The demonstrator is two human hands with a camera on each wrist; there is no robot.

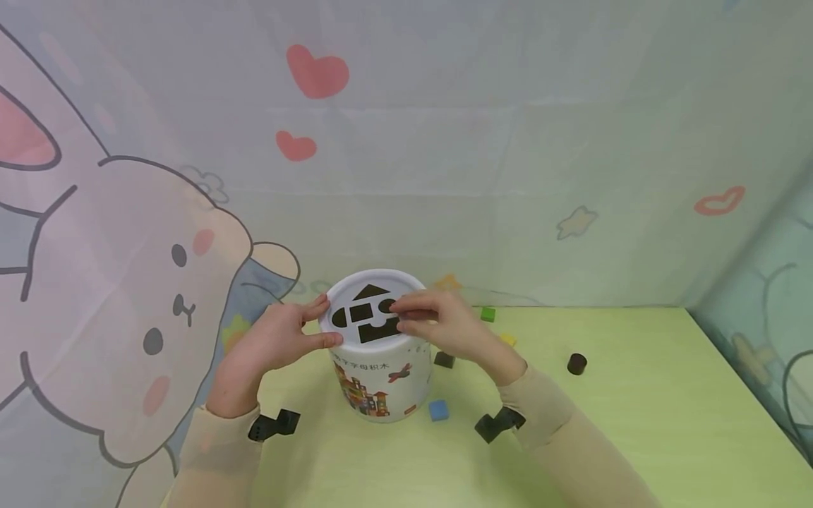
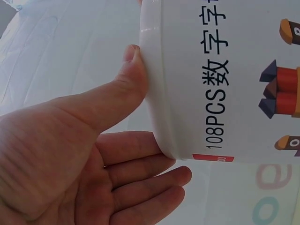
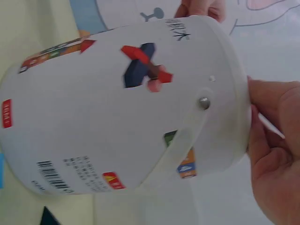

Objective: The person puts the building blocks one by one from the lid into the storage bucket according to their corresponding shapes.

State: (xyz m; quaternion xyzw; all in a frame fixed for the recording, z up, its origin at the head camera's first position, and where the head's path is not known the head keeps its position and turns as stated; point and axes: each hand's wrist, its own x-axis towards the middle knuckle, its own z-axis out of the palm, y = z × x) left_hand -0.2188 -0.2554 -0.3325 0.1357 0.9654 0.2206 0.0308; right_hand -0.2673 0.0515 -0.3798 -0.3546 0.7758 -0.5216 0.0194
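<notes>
A white printed bucket [image 1: 381, 388] stands upright on the table, its white lid [image 1: 348, 337] cut with dark shaped holes. Against the left of the lid's rim rests my left hand [image 1: 276, 342], thumb toward the front and fingers farther back; the left wrist view shows its fingers extended. My right hand [image 1: 454, 328] reaches over the lid's right side, fingertips by the round hole [image 1: 384, 305] and thumb just below. Whether something sits between those fingertips is hidden. In the right wrist view, the bucket's handle [image 3: 176, 150] hangs along its side.
Right of the bucket lie a black block [image 1: 444, 360], a blue block [image 1: 438, 410], a green block [image 1: 488, 314] and a yellow block [image 1: 508, 339]. Farther right stands a dark cylinder block [image 1: 576, 364]. A printed cloth [image 1: 413, 155] hangs behind the table [image 1: 635, 423].
</notes>
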